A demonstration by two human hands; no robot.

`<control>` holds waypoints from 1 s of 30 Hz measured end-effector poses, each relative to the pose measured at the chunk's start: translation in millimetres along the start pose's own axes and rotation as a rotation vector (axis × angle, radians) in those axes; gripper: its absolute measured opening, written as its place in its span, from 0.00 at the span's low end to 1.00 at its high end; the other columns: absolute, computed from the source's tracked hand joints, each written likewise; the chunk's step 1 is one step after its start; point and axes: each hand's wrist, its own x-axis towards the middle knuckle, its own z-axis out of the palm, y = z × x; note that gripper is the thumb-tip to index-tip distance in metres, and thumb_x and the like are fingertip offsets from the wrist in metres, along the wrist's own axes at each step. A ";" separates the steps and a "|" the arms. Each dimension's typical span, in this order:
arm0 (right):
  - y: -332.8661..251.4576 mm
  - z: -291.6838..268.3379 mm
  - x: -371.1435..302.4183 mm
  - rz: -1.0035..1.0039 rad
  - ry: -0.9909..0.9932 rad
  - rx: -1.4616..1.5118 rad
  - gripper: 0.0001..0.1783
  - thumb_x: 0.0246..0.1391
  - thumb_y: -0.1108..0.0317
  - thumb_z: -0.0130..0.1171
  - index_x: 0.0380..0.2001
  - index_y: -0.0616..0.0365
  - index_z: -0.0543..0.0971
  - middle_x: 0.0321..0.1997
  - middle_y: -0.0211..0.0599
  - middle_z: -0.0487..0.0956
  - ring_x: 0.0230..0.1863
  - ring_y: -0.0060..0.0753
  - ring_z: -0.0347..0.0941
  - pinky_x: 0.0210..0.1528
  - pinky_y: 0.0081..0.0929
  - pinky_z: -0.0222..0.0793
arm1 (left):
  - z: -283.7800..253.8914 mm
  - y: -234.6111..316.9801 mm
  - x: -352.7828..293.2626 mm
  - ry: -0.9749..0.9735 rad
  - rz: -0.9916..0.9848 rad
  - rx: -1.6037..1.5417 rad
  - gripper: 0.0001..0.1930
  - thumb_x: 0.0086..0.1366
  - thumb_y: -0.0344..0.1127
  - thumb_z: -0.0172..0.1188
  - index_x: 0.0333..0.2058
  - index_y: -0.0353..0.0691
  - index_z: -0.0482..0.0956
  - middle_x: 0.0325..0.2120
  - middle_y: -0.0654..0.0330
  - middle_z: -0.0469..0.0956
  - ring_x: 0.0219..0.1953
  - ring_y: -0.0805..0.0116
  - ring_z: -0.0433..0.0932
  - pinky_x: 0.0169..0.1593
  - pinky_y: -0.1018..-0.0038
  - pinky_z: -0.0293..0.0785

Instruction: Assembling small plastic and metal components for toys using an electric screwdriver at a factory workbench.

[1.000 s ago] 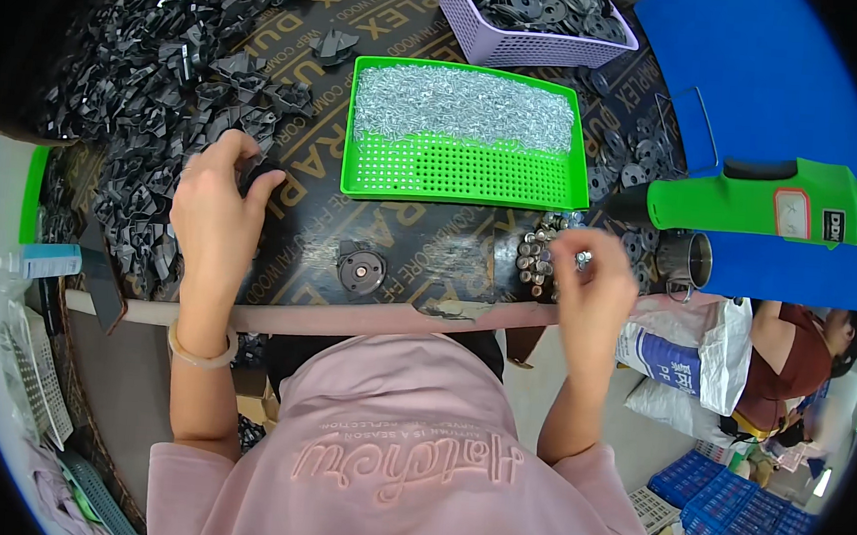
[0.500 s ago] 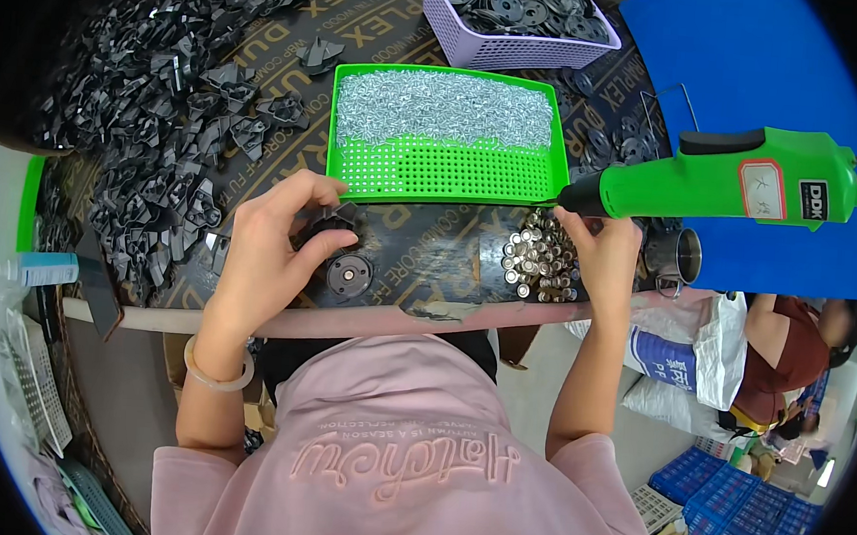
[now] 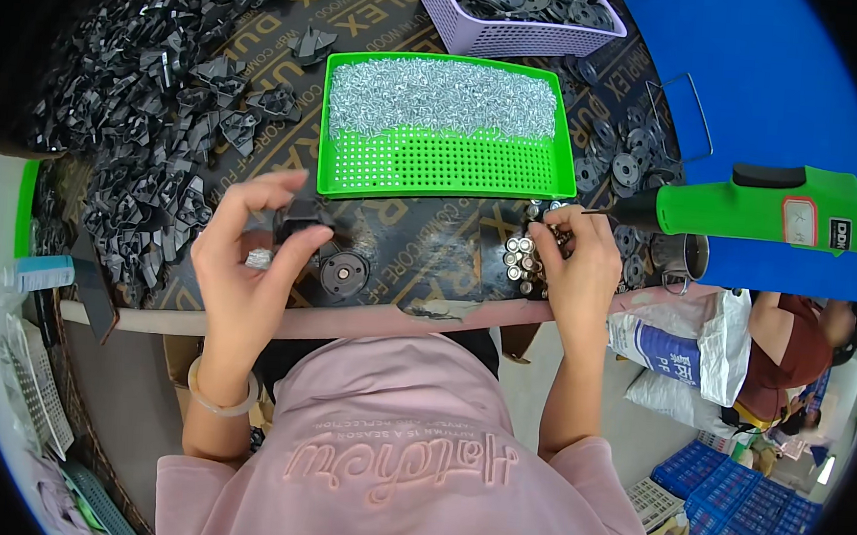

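Observation:
My left hand (image 3: 243,256) is curled, with thumb and forefinger on either side of a black plastic part (image 3: 299,218), which is blurred. Just right of the thumb lies a black round disc (image 3: 344,273) with a small metal piece at its centre. My right hand (image 3: 583,267) is bent over a pile of small round metal pieces (image 3: 519,258), fingertips touching them. Whether a piece sits in its pinch is hidden. The tip of a green electric screwdriver (image 3: 776,205) points at the back of this hand's fingers.
A green perforated tray (image 3: 445,161) of small screws stands ahead. Behind it is a lilac basket (image 3: 472,37) of black discs. Black plastic parts (image 3: 151,152) are heaped at left. Loose discs (image 3: 626,167) and a metal cup (image 3: 689,259) are at right. Another person (image 3: 786,353) is beyond the bags.
The screwdriver has shifted right and slightly down. My right hand has moved left onto the metal pieces. My left hand has drawn left with the black part, away from the disc.

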 end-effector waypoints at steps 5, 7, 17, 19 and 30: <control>3.3 -15.7 -0.4 0.006 -0.025 0.230 0.07 0.48 0.74 0.69 0.32 0.59 0.81 0.29 0.37 0.77 0.23 0.32 0.73 0.29 0.31 0.68 | -0.7 13.8 -23.4 -0.234 -0.246 -0.299 0.17 0.54 0.22 0.73 0.39 0.35 0.75 0.39 0.59 0.81 0.35 0.80 0.74 0.31 0.86 0.74; 3.7 -25.6 -7.0 0.048 -0.048 0.241 0.08 0.48 0.76 0.69 0.34 0.61 0.82 0.30 0.37 0.78 0.24 0.30 0.73 0.29 0.28 0.68 | 8.2 16.4 -29.9 -0.297 -0.245 -0.371 0.18 0.52 0.22 0.74 0.40 0.34 0.76 0.41 0.60 0.80 0.36 0.82 0.70 0.31 0.87 0.73; 4.3 -28.0 -17.5 0.085 -0.021 0.247 0.10 0.49 0.75 0.69 0.37 0.60 0.84 0.34 0.38 0.80 0.29 0.33 0.74 0.32 0.30 0.69 | 36.0 18.6 -43.3 -0.439 -0.330 -0.446 0.22 0.57 0.22 0.70 0.51 0.33 0.77 0.41 0.61 0.77 0.36 0.80 0.72 0.33 0.84 0.73; 1.4 -19.8 -13.9 0.019 0.007 0.219 0.10 0.48 0.71 0.70 0.35 0.57 0.84 0.36 0.40 0.78 0.36 0.41 0.74 0.38 0.35 0.70 | 39.5 17.7 -43.4 -0.421 -0.311 -0.447 0.23 0.58 0.23 0.70 0.53 0.34 0.77 0.40 0.61 0.77 0.36 0.80 0.72 0.32 0.84 0.72; -10.2 6.6 -1.9 -0.033 0.013 -0.010 0.05 0.49 0.69 0.69 0.29 0.56 0.82 0.34 0.37 0.78 0.40 0.45 0.73 0.40 0.41 0.69 | 45.8 16.7 -40.2 -0.470 -0.215 -0.514 0.28 0.59 0.19 0.65 0.60 0.35 0.73 0.47 0.55 0.73 0.41 0.74 0.73 0.39 0.80 0.82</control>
